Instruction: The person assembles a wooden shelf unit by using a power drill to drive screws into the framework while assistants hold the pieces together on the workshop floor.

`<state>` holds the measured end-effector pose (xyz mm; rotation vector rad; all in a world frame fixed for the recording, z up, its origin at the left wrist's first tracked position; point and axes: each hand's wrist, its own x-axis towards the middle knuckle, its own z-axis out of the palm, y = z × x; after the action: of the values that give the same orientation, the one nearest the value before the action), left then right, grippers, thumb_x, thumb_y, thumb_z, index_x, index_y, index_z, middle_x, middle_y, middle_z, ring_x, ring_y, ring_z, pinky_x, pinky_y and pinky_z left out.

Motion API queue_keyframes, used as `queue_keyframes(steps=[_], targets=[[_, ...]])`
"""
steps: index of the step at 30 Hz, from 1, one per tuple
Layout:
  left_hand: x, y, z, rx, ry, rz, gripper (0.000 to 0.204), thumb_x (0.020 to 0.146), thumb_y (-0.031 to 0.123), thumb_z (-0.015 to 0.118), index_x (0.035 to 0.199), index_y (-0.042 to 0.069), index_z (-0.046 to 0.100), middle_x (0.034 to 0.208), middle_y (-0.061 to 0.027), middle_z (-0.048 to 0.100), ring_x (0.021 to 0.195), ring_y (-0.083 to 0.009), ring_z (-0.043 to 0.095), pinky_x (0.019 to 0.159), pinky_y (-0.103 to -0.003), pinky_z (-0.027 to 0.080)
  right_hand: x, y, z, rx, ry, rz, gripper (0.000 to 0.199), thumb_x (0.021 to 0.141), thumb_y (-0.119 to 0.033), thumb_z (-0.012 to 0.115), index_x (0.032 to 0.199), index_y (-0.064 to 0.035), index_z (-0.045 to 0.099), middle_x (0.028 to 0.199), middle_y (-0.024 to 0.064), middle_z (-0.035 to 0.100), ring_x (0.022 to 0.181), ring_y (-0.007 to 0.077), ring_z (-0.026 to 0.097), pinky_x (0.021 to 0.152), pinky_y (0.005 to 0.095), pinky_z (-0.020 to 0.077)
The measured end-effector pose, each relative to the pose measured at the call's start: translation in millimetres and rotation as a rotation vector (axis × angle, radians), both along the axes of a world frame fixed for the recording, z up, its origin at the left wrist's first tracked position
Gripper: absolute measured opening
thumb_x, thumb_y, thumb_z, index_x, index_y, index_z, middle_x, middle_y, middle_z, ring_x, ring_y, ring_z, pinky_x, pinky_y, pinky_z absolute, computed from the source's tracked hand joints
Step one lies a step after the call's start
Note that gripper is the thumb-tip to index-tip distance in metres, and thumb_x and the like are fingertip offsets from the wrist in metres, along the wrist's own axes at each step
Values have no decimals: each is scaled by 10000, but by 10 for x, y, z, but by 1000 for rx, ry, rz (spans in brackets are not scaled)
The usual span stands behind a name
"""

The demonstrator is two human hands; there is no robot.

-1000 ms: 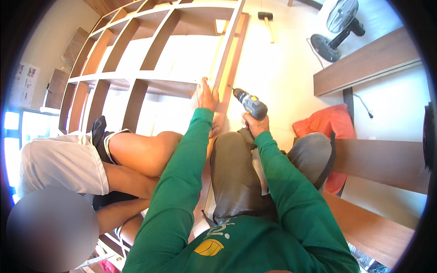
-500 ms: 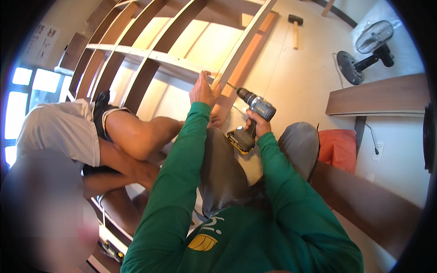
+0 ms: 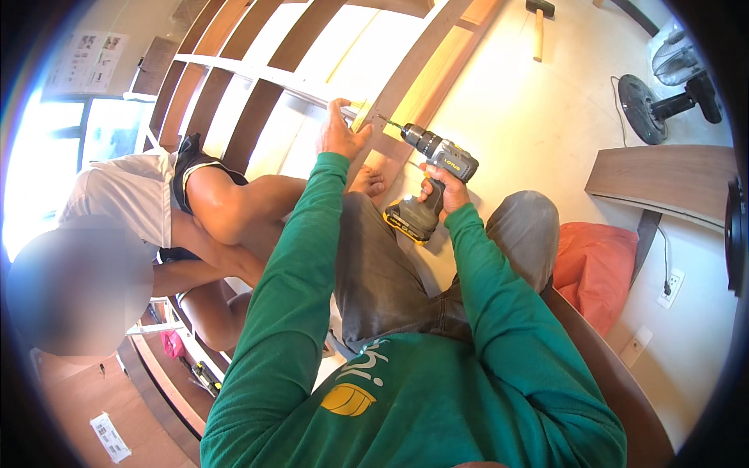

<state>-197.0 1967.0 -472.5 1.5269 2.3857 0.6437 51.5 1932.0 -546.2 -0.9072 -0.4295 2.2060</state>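
My right hand (image 3: 445,191) is wrapped around the grip of a grey and black cordless drill (image 3: 449,158), its yellow-edged battery at the bottom. A thin bit (image 3: 392,123) sticks out of the chuck toward the side board (image 3: 413,74) of a large wooden shelf frame; I cannot tell whether its tip touches. On the other side of that point, my left hand (image 3: 341,139) rests by the corner where a crosspiece (image 3: 285,79) meets the side board. Its thumb and forefinger are spread apart, with nothing seen in them.
Close on my left, a person in a light shirt (image 3: 125,187) crouches, a bare foot (image 3: 368,181) near the frame. A mallet (image 3: 538,31) lies on the floor ahead. To the right are a black fan (image 3: 651,109), a brown board (image 3: 659,183) and an orange-red cloth (image 3: 597,269).
My view has shifted, so the fan and mallet sit farther right. My left thumb and forefinger have spread wider. The drill remains in my right hand, pointing at the side board.
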Motion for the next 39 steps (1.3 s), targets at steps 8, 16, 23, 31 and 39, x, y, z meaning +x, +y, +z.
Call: queue_keyframes(steps=[8, 16, 23, 31, 39], targets=[[105, 49, 41, 24, 27, 5, 649, 704, 288, 856, 1202, 91, 489, 813, -61, 549, 735, -201, 559, 715, -374, 499, -15, 64, -80, -107, 103, -12, 420, 815, -263, 714, 1103, 26, 616, 630, 51, 550, 528, 174, 556, 561, 324, 512], [-64, 79, -120, 12, 1, -33, 692, 699, 262, 880, 1186, 67, 429, 848, -67, 516, 769, -179, 511, 702, -367, 481, -44, 24, -96, -192, 130, -4, 439, 807, -277, 703, 1108, 29, 610, 619, 55, 545, 528, 189, 558, 555, 330, 499], [-28, 161, -66, -34, -33, -21, 687, 709, 254, 872, 1172, 90, 391, 818, -71, 511, 737, -210, 521, 689, -397, 474, -18, 77, -274, -177, 102, 30, 415, 816, -274, 689, 1091, 33, 638, 619, 52, 548, 534, 180, 555, 562, 321, 497], [41, 85, -11, 59, 156, 17, 632, 727, 335, 859, 1131, 85, 442, 841, -133, 592, 794, -320, 614, 736, -473, 476, -70, 82, -335, -169, 159, 55, 407, 829, -280, 684, 1104, 15, 626, 632, 50, 555, 545, 176, 556, 556, 330, 507], [910, -212, -468, 152, -561, 400, 415, 895, 397, 723, 953, -8, 652, 694, -64, 597, 622, -195, 564, 607, -386, 478, -64, 122, -313, 51, 0, -7, 314, 808, -163, 749, 1057, 3, 652, 793, 41, 622, 602, 123, 561, 566, 299, 507]])
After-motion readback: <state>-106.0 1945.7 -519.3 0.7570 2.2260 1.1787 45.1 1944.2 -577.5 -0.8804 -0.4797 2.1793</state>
